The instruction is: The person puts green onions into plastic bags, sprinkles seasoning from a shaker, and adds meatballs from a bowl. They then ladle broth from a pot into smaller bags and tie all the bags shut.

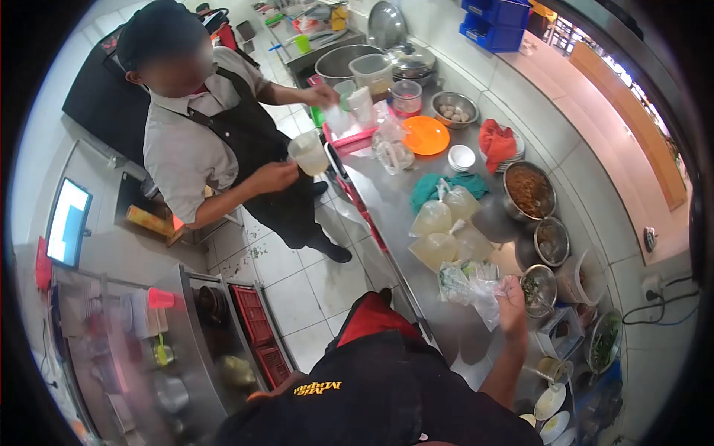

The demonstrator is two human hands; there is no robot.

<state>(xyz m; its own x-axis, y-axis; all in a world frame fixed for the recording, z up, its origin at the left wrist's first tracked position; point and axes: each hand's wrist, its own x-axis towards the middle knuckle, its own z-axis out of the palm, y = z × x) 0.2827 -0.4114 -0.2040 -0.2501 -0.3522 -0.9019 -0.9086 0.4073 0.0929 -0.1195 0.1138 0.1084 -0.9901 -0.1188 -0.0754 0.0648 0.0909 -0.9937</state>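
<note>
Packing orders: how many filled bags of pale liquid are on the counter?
4: two bags by the green cloth, two nearer the right hand holding a bag of greens. Others may be hidden.

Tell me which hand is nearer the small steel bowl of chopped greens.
Right. The right hand grips a clear plastic bag on the counter, close beside the rim of the steel bowl. The left hand is not in view.

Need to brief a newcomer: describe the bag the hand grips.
On the long steel counter, past the green cloth, lie bags of pale liquid. Just nearer, the right hand grips a clear bag, the only one showing green herbs.
</note>
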